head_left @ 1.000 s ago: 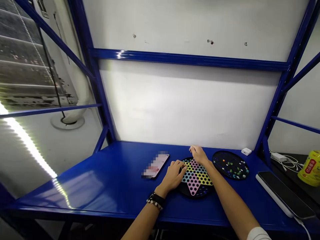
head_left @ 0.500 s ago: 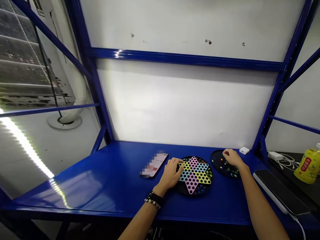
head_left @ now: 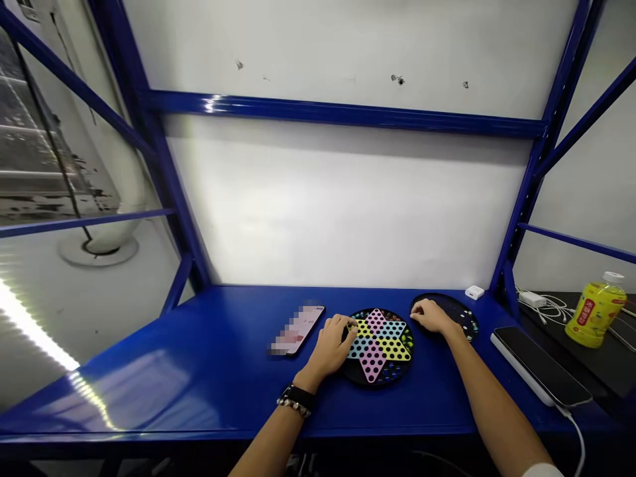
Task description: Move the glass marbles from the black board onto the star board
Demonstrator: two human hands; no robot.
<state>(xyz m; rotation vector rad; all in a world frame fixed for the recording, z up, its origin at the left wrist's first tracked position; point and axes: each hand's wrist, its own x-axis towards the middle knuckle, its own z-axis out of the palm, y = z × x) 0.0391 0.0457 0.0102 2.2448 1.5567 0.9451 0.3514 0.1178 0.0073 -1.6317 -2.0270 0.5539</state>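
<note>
Chinese checkers board: the round black board (head_left: 372, 363) sits on the table (head_left: 233, 377), right of centre from where I stand, its star of pink, yellow and pale blue points full of dark holes.
Left hand: the left hand (head_left: 332, 346) rests at the board's left edge, thumb and fingers bent over the yellow and blue points; I cannot tell whether it pinches anything.
Right hand: the right hand (head_left: 430, 317) is at the left side of the black tray, fingers curled downward; whether a marble is between the fingertips, I cannot tell.
Black tray: the round tray (head_left: 447, 303) lies just right of the board, with small marbles (head_left: 467, 328) gathered toward its right side, some white.
Board rim pockets: blue marbles (head_left: 389, 374) at the near right, yellow-green marbles (head_left: 408, 339) at the right.
Smartphone: the smartphone (head_left: 303, 330) lies face up left of the board, its screen lit and partly pixelated.
Right end of table: a small white case (head_left: 474, 292) near the back; closer in, a black-screened device (head_left: 539, 364) on a thick white base, with a white cable (head_left: 575, 430).
Dark surface beyond: a yellow bottle (head_left: 593, 315) with a white cap stands beside tangled white cables (head_left: 554, 306).
</note>
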